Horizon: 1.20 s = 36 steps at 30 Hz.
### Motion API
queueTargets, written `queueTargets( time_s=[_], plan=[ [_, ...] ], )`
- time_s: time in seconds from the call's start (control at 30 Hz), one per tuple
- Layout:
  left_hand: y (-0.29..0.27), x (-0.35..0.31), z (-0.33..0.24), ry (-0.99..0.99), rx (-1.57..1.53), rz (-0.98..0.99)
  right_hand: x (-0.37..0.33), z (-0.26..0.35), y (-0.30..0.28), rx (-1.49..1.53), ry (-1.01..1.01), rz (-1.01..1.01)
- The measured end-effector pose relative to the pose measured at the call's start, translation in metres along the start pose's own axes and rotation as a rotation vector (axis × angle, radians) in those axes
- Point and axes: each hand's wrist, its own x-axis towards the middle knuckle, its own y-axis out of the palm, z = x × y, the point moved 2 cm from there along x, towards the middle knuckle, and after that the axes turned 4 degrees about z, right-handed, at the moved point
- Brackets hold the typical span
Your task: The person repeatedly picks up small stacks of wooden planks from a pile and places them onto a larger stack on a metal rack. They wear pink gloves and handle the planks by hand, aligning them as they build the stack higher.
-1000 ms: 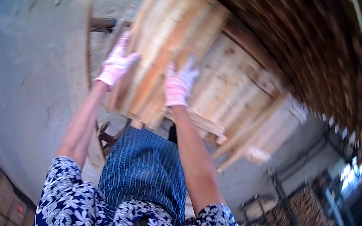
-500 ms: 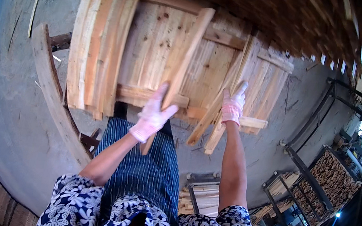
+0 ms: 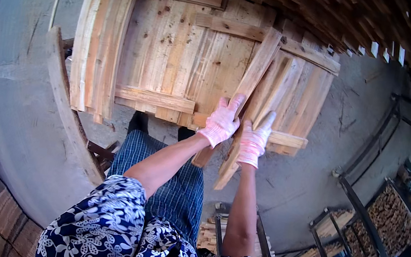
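Observation:
Both my hands wear pale, pinkish knit gloves and work over a low platform of wooden planks (image 3: 165,60) with cross battens. My left hand (image 3: 221,122) is closed round a wooden slat (image 3: 258,68), which lies slanted with its near end past the platform's front edge. Just to the right, my right hand (image 3: 254,140) grips another slat (image 3: 281,89), slanted the same way and also jutting over the front edge. More wood lies close beneath this slat; how many pieces the right hand holds is hidden.
A row of upright-lying slats (image 3: 101,45) covers the platform's left end. Stacked timber (image 3: 289,4) overhangs the far side. A curved wooden beam (image 3: 67,101) stands at the left. Dark metal racks (image 3: 359,207) and a pile of cut wood (image 3: 392,222) are at the right.
My left hand has moved right with its slat, now close beside my right hand. The right hand has shifted slightly left and nearer, and its slats lie closer together.

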Motion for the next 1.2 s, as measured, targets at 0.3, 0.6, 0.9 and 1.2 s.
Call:
queueTargets(
  time_s=[0.3, 0.6, 0.9, 1.2],
  plan=[
    [-0.147, -0.031, 0.085, 0.171, 0.168, -0.493, 0.013, -0.015, 0.004, -0.233, -0.068, -0.100],
    [-0.178, -0.005, 0.113, 0.105, 0.482, -0.535, -0.025, 0.096, 0.020, 0.025, -0.196, 0.129],
    [-0.307, -0.056, 0.235, -0.259, 0.181, -0.684, 0.030, 0.182, 0.078, -0.137, -0.421, 0.109],
    [-0.291, -0.057, 0.205, -0.265, -0.251, -0.346, 0.006, 0.218, 0.118, -0.162, -0.472, 0.010]
  ],
)
